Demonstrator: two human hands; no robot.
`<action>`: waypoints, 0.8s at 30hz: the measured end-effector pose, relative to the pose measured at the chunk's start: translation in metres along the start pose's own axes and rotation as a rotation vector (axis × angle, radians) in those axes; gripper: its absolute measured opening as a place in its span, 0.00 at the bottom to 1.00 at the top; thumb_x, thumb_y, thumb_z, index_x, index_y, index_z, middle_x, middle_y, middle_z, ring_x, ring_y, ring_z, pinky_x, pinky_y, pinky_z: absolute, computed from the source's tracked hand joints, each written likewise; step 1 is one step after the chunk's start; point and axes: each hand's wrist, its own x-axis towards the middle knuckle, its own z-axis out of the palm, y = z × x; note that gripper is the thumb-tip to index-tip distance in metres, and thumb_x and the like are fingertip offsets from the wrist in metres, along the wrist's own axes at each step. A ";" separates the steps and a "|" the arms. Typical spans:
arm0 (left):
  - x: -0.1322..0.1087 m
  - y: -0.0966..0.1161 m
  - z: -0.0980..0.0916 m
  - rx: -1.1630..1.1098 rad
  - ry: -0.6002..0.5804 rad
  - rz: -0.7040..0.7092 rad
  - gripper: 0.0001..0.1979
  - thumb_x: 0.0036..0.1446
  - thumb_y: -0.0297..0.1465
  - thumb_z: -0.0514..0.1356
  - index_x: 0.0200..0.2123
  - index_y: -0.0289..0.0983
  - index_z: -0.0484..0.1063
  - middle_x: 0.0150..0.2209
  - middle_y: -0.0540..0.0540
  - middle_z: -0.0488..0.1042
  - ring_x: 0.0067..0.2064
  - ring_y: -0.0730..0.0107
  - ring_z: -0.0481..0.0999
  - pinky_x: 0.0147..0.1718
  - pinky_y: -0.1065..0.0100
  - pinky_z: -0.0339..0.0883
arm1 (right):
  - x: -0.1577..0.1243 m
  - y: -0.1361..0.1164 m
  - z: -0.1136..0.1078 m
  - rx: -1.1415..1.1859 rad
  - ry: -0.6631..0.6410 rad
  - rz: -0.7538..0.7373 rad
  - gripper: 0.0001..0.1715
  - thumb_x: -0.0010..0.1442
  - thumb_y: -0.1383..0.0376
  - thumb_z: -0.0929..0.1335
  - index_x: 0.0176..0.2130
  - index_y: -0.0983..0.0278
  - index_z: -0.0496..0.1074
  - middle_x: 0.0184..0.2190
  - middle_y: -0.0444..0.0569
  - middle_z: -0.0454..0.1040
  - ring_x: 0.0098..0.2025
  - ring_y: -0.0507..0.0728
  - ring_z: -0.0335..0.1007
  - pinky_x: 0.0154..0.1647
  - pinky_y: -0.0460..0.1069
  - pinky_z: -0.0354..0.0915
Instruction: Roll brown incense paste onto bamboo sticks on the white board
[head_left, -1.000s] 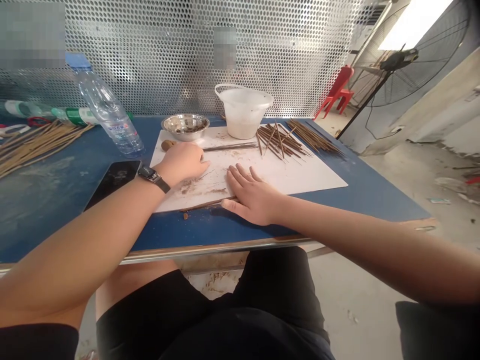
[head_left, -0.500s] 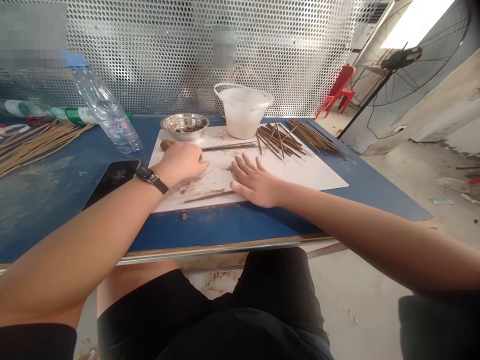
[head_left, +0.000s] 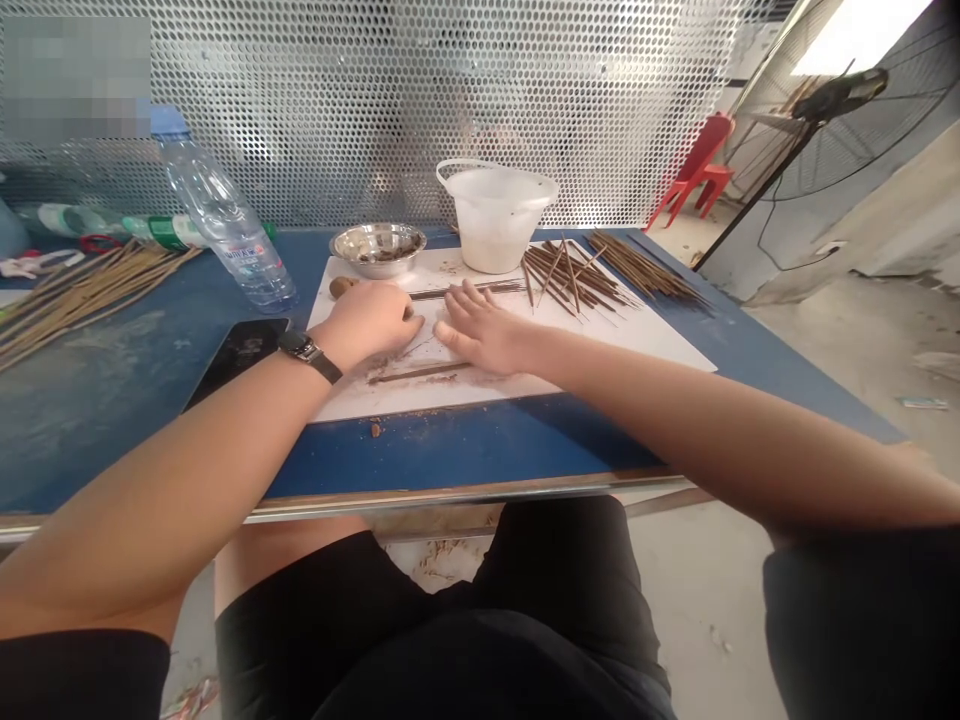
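My right hand lies flat, fingers stretched, on a dirty white board. A thin brown-coated stick, like an incense stick, runs under its heel. My left hand rests on the board with curled fingers; a dark bit shows at the fingertips, too hidden to name. Beyond the hands lie thin dark sticks and a brown lump, partly behind my left hand. A heap of brown-coated sticks is at the board's right.
Behind the hands stand a metal bowl with brown bits and a white bucket. On the left are a plastic bottle, a phone and pale sticks. A perforated metal screen borders the blue table.
My right hand has slid forward and to the left over the board, and the brown-coated stick has rolled away from me. My left hand keeps its place, curled.
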 end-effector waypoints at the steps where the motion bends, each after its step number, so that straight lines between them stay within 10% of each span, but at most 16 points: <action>1: 0.000 0.000 0.001 0.011 0.001 -0.001 0.19 0.68 0.40 0.57 0.30 0.38 0.81 0.35 0.35 0.84 0.38 0.46 0.80 0.36 0.52 0.57 | -0.003 -0.007 0.005 0.002 -0.005 0.006 0.72 0.75 0.27 0.44 0.87 0.79 0.46 0.88 0.71 0.37 0.90 0.81 0.22 0.87 0.81 0.32; 10: 0.003 0.006 0.001 0.052 -0.020 -0.014 0.22 0.71 0.43 0.58 0.40 0.35 0.86 0.41 0.32 0.87 0.44 0.41 0.84 0.39 0.53 0.62 | -0.094 -0.027 0.024 -0.041 0.014 -0.132 0.71 0.76 0.26 0.49 0.86 0.79 0.48 0.87 0.74 0.40 0.90 0.82 0.28 0.87 0.80 0.34; 19: 0.002 0.004 0.000 0.054 0.006 -0.006 0.20 0.68 0.44 0.60 0.36 0.36 0.84 0.36 0.31 0.84 0.41 0.41 0.83 0.38 0.53 0.63 | -0.024 0.008 0.006 -0.031 -0.051 -0.038 0.76 0.73 0.24 0.44 0.86 0.82 0.47 0.88 0.74 0.37 0.90 0.81 0.21 0.87 0.81 0.31; 24: 0.003 0.001 0.000 0.033 -0.017 0.001 0.21 0.68 0.45 0.60 0.34 0.37 0.83 0.33 0.33 0.81 0.39 0.42 0.81 0.38 0.53 0.63 | -0.058 0.009 0.005 -0.038 -0.042 -0.136 0.78 0.73 0.23 0.46 0.85 0.86 0.45 0.87 0.78 0.34 0.90 0.81 0.21 0.87 0.80 0.32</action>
